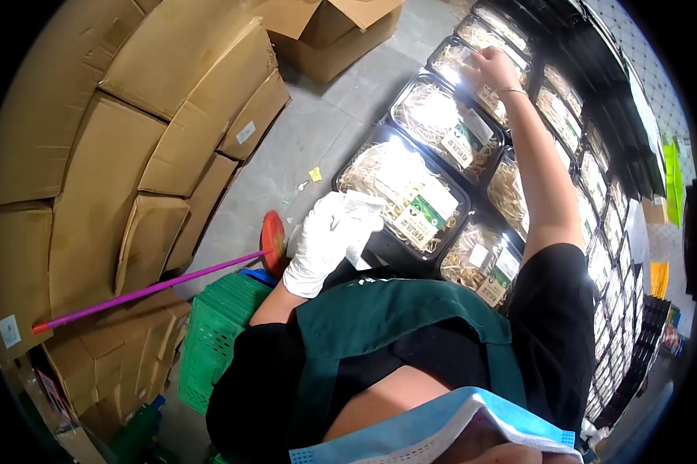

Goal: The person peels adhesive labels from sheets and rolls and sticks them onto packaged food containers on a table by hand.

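My left hand [327,243], in a white glove, is closed beside the nearest black tray, with a white paper-like strip [357,254] sticking out below its fingers. That film-covered tray [379,174] holds pale, stringy, sprout-like food and bears a green and white label [426,213]. My bare right hand [499,69] reaches far forward over another such tray [454,62], fingers bent together at its film top. What those fingertips hold, if anything, is hidden. Between the two lies a further labelled tray [433,116], its film glaring under the light.
Many more packed trays [557,108] stand in rows to the right. Stacked cardboard boxes [116,155] line the left, and an open carton [329,39] sits at the back. A green crate [221,325] and a purple-handled tool [155,290] are by my left arm.
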Tool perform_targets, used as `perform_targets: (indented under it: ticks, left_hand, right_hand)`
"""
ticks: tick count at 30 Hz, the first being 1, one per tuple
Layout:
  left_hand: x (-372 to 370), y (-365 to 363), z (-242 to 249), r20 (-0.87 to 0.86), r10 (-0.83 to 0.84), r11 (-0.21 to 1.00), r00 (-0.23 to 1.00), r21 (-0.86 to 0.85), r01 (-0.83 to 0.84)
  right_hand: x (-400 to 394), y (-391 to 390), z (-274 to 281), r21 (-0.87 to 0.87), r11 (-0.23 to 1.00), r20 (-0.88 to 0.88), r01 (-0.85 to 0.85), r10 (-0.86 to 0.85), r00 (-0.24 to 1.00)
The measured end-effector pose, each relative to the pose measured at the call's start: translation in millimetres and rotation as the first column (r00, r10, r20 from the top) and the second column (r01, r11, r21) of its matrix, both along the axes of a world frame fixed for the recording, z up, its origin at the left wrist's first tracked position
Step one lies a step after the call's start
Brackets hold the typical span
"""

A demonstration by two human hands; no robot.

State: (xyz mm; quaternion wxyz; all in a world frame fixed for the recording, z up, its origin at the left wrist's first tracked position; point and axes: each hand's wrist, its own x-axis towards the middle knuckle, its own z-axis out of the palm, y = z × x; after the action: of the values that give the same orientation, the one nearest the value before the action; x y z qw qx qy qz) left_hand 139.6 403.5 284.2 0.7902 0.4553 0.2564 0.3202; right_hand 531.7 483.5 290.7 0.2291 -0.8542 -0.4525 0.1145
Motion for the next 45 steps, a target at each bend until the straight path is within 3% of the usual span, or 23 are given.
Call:
perform_targets:
  ticks: [1,3,7,9,10,12,14,18,20,22,23,25,27,30,31,33,36,38,39,40,41,42,45]
  left_hand:
    - [1.5,0.8,-2.8,-0.111,0.001,0.983,0.994,0.18,0.019]
    - [4.3,2.9,5.8,-0.085,-0.055,0.994,0.995,0.094,0.063]
    - [9.0,-1.0,4.3,0.049,-0.081,0.992,0.995,-0.092,0.086]
    - [18.8,-6.3,8.0,0.074,0.07,0.997,0.995,-0.046,-0.067]
    - [18.9,-6.7,3.8,0.076,0.069,0.997,0.995,-0.051,-0.066]
    - [19.4,-4.4,-7.4,0.003,0.027,0.999,1.0,0.028,-0.027]
    - [24.1,-8.2,-10.5,-0.014,0.064,0.997,0.998,-0.038,-0.064]
    - [31.7,-6.9,-17.4,-0.162,0.351,0.854,0.922,0.459,-0.244]
    - [35.3,-3.5,3.8,-0.077,0.182,0.964,0.98,0.21,-0.163]
    - [22.6,3.3,-13.0,-0.152,0.046,0.96,0.987,0.281,-0.002]
    - [21.9,4.3,-16.5,-0.031,0.048,0.983,0.998,0.178,-0.042]
    - [21.6,5.3,-15.8,0.095,0.067,0.995,0.993,0.071,-0.074]
    - [18.4,7.2,-8.3,0.013,0.098,0.978,0.995,-0.189,-0.094]
    - [23.7,9.6,-10.7,-0.072,0.171,0.889,0.983,0.441,-0.122]
    - [22.5,13.3,-9.0,-0.075,0.172,0.889,0.982,0.442,-0.122]
    - [12.4,18.2,-0.5,-0.059,-0.175,0.981,0.983,0.076,0.179]
    - [19.4,3.8,14.8,0.06,0.076,0.971,0.995,-0.232,-0.061]
    - [25.1,5.4,24.9,0.026,0.103,0.944,0.994,-0.318,-0.089]
    - [24.7,4.4,15.2,0.004,0.098,0.979,0.995,-0.18,-0.096]
    - [26.4,2.8,7.0,-0.019,0.093,0.995,0.996,-0.036,-0.093]
    - [31.8,-0.2,2.8,-0.113,0.173,0.98,0.978,0.115,-0.16]
    - [34.9,-4.2,-2.8,-0.118,0.157,0.983,0.981,0.119,-0.143]
    - [51.4,-11.8,7.2,0.037,0.299,0.946,0.954,0.12,-0.301]
  right_hand:
    - [-6.6,4.0,-6.6,-0.096,0.995,0.255,0.034,-0.008,0.967]
    - [-14.4,5.1,-15.2,-0.245,0.966,0.58,0.078,0.082,0.811]
    - [-4.5,-20.7,8.3,-0.345,0.908,0.608,0.236,0.025,0.793]
    - [-26.7,-40.6,17.3,-0.152,0.986,-0.061,-0.061,0.052,0.997]
    - [-55.1,-57.4,18.3,0.09,0.963,-0.197,-0.255,0.268,0.943]
    - [-120.2,-90.1,45.6,0.117,0.834,-0.625,-0.539,0.484,0.613]
    - [-162.4,-116.0,46.0,0.266,0.689,-0.58,-0.675,0.673,0.458]
    - [-191.8,-119.1,49.3,0.377,0.81,-0.742,-0.449,0.554,0.377]
    - [-180.9,-109.0,50.6,0.407,0.798,-0.607,-0.444,0.6,0.521]
    - [-126.5,-68.3,46.2,0.396,0.77,-0.214,-0.5,0.607,0.765]
    - [-96.0,-44.5,58.8,0.206,0.933,-0.341,-0.295,0.351,0.872]
    - [10.9,11.3,32.9,0.219,0.971,-0.062,-0.091,0.107,0.992]
    - [78.9,44.7,19.0,0.03,0.989,0.218,0.147,-0.15,0.964]
    - [89.0,70.4,-3.0,-0.168,0.925,0.392,0.341,-0.255,0.884]
    - [78.0,69.7,-7.7,-0.261,0.911,0.549,0.319,-0.131,0.825]
    - [71.8,53.8,-0.6,-0.285,0.887,0.595,0.364,-0.135,0.793]
    - [71.9,27.9,6.8,-0.283,0.88,0.672,0.381,-0.101,0.734]
    - [55.7,11.3,0.0,-0.244,0.96,0.33,0.135,-0.049,0.943]
    - [31.4,-2.0,-7.8,0.043,0.988,-0.131,-0.146,0.15,0.98]
    - [-20.5,-26.0,20.5,0.105,0.963,-0.515,-0.248,0.266,0.815]
    - [-55.6,-43.3,15.3,0.275,0.848,-0.636,-0.454,0.514,0.576]
    - [-100.0,-67.9,39.9,0.262,0.809,-0.761,-0.526,0.508,0.403]
    - [-169.1,-114.6,47.2,0.381,0.779,-0.836,-0.499,0.52,0.174]
